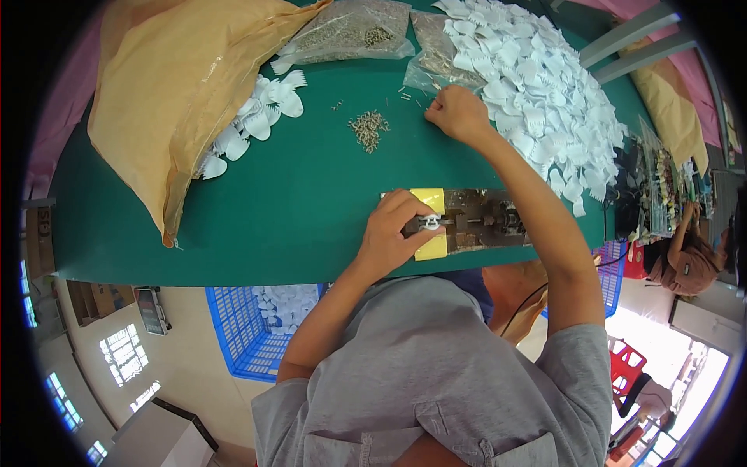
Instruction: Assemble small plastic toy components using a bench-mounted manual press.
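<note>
A broad open lane crosses the counter (pixel 284 206) between the tan sack (pixel 183 86) at left and the left hand (pixel 387 232). Small metal pins (pixel 368 131) interrupt it farther off. The white heap (pixel 537 109) blocks the far right; clearance beneath the right forearm (pixel 541 198), over the metal fixture (pixel 471 220), is hard to judge.

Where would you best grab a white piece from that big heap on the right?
Probably pinch the free end of the white piece at the near edge of the heap, coming in from that side: it juts out over the green tabletop, while others overlap.
</note>
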